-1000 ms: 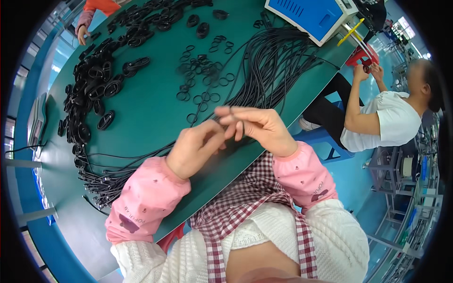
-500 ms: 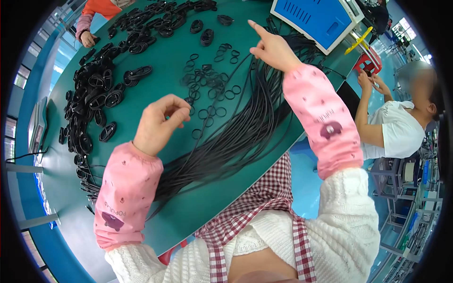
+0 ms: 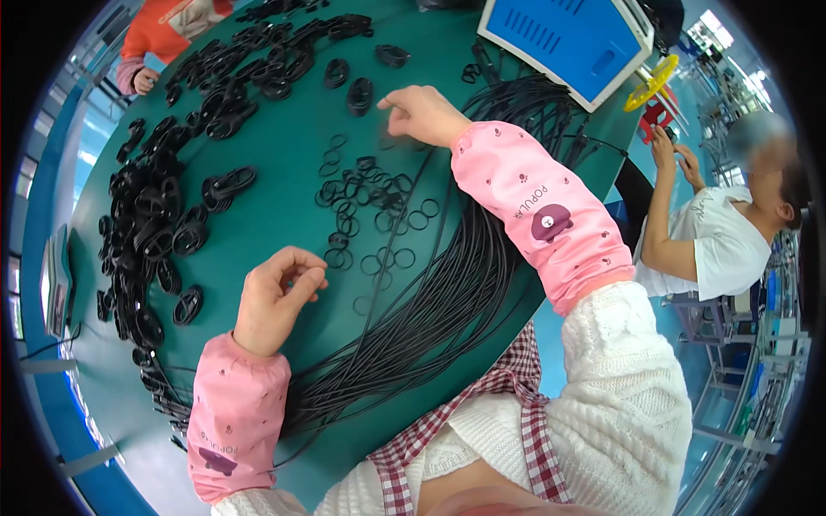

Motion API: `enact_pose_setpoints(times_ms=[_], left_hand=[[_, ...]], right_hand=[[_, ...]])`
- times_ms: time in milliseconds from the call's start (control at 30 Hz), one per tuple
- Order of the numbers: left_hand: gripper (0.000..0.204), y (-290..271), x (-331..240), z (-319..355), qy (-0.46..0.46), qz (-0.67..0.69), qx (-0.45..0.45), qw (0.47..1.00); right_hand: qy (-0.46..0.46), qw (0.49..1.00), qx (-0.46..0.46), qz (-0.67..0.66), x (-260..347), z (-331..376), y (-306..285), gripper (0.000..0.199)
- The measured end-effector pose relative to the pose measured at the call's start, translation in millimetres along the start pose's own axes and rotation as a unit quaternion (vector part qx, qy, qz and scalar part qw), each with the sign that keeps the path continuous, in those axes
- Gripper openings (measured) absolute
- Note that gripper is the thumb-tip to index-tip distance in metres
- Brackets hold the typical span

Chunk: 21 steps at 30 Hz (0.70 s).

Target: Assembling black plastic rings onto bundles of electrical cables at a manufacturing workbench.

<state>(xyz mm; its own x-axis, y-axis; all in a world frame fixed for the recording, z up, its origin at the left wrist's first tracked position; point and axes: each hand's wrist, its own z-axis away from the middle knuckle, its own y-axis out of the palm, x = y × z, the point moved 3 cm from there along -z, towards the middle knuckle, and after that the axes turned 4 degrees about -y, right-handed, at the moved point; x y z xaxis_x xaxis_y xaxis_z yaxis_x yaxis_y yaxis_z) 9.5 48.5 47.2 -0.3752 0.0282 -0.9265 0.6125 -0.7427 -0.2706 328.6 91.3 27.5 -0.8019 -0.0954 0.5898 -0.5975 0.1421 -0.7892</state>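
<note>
My left hand (image 3: 280, 297) hovers left of the scattered rings, its fingers curled and the thumb drawn in against them; whatever they may hold is hidden. Small black rings (image 3: 394, 217), thin like rubber bands, lie in a loose group in the middle of the green table. Above that group is my right hand (image 3: 426, 116), fingers bent and apart, with no held thing visible. The fingertips are partly blurred. A coiled black cable (image 3: 360, 96) lies close beside them. Under my right forearm a long bundle of loose black cables (image 3: 430, 297) runs down toward my left sleeve.
Many coiled black cables (image 3: 155, 228) are heaped along the left and far side of the green table (image 3: 284, 146). A blue-and-white machine (image 3: 564, 39) stands at the far right. One person (image 3: 714, 232) sits at the right; another person's hand (image 3: 144, 82) shows at far left.
My right hand has come left and down from the cable bundle toward the rings, and its pointing finger has bent. The left hand stays curled and sits lower in the picture. The whole view has shifted.
</note>
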Motion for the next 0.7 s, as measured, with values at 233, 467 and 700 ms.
enact_pose_setpoints(times_ms=[233, 467, 700], left_hand=[[0.015, 5.5, -3.6, -2.5, -0.021, 0.007, 0.012, 1.0], [0.011, 3.7, -0.7, 0.1, -0.024, -0.002, 0.007, 1.0], [0.018, 10.7, -27.0, -18.9, 0.052, 0.072, -0.042, 0.995]], right_hand=[[0.133, 0.916, -0.211, 0.313, -116.5, -13.6, -73.9, 0.028], [0.157, 0.949, -0.178, 0.209, -130.0, -15.0, -70.6, 0.028], [0.03, 0.938, 0.004, -0.346, 44.5, 26.0, -47.4, 0.021]])
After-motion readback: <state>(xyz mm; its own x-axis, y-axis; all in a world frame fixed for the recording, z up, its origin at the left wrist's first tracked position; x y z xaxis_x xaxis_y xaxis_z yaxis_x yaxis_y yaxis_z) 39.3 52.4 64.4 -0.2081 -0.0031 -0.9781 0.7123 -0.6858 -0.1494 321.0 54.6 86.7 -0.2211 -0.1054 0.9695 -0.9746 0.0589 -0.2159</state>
